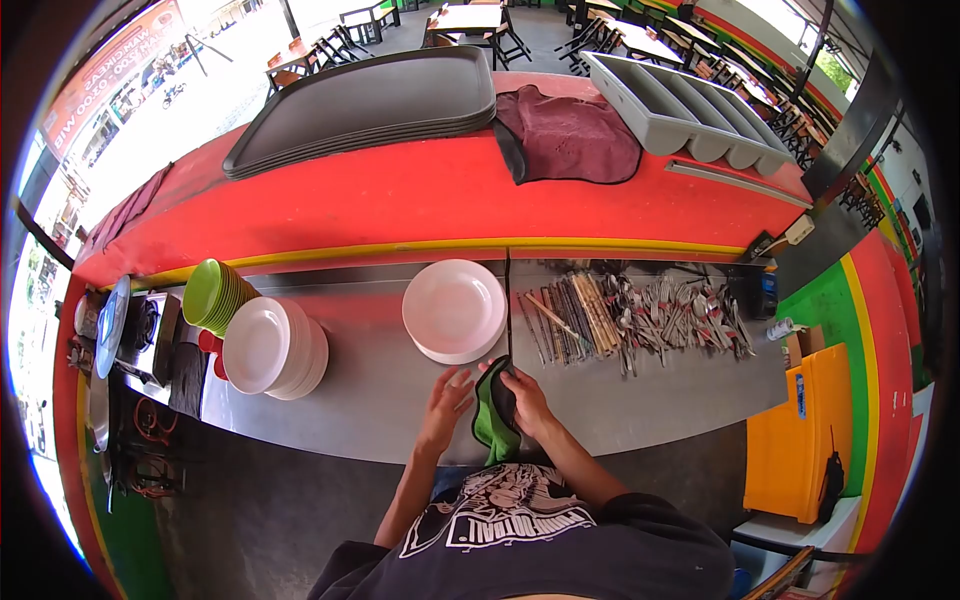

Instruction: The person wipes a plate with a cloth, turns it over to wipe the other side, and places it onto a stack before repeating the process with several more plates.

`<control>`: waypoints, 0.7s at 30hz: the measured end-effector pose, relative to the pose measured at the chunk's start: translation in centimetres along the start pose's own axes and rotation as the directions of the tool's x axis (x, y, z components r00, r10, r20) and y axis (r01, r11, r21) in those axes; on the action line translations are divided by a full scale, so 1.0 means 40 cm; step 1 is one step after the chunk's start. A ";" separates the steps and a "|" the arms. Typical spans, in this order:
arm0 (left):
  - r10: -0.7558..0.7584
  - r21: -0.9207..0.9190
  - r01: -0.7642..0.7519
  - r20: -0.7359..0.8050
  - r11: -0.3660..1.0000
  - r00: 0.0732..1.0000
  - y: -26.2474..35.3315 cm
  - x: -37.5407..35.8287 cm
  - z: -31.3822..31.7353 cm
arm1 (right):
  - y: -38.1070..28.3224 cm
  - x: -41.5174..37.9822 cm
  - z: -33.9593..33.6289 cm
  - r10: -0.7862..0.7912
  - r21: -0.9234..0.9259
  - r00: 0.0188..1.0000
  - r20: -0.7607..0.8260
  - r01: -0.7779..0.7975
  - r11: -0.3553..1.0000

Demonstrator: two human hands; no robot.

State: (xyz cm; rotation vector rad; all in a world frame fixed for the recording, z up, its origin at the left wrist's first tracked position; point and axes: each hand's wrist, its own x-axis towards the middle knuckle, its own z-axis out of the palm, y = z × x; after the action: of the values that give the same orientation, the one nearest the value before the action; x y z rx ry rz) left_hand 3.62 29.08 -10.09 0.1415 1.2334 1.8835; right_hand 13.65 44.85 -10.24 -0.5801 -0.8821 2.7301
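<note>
My right hand [528, 400] grips a green cloth with a dark backing [492, 420], which hangs down in front of my shirt. To the left of the cloth, my left hand [447, 405] is held with its fingers apart and nothing in it. Just beyond both hands, a white plate [454, 308] lies on top of at least one other on the steel counter. Right of the plates are chopsticks [575, 315] laid side by side and a heap of spoons and forks [680, 315].
Left on the steel counter [370, 420] stand a stack of white plates [262, 345], green bowls [212, 292] and a stove [148, 335]. The red ledge behind holds dark trays [370, 100], a maroon cloth [565, 140] and a grey cutlery tray [690, 110]. An orange box [795, 440] stands at right.
</note>
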 end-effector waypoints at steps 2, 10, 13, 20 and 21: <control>-0.034 0.180 0.019 0.083 0.984 0.996 -0.028 -0.035 0.006 | 0.002 -0.010 0.023 -0.014 -0.051 0.999 0.037 0.016 0.999; 0.162 0.562 -0.139 0.009 0.816 0.987 -0.060 -0.132 -0.051 | 0.014 -0.022 0.063 -0.151 -0.255 0.985 0.085 0.168 0.952; 0.298 0.618 -0.192 -0.073 0.763 0.952 0.009 -0.176 -0.057 | 0.015 -0.017 0.085 -0.138 -0.264 0.990 0.031 0.141 0.954; 0.397 0.744 -0.248 -0.024 0.620 0.918 0.202 -0.291 -0.071 | 0.077 0.039 0.148 0.149 -0.073 0.973 0.174 -0.139 0.988; 0.388 0.721 -0.248 -0.031 0.648 0.921 0.226 -0.314 -0.062 | 0.068 0.040 0.174 0.254 0.013 0.925 0.282 -0.269 0.963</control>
State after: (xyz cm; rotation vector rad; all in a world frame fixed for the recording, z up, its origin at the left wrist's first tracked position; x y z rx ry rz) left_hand 4.89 17.22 0.08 0.6537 2.1473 1.6143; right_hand 9.00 39.62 -7.16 -0.3268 -0.8434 3.1249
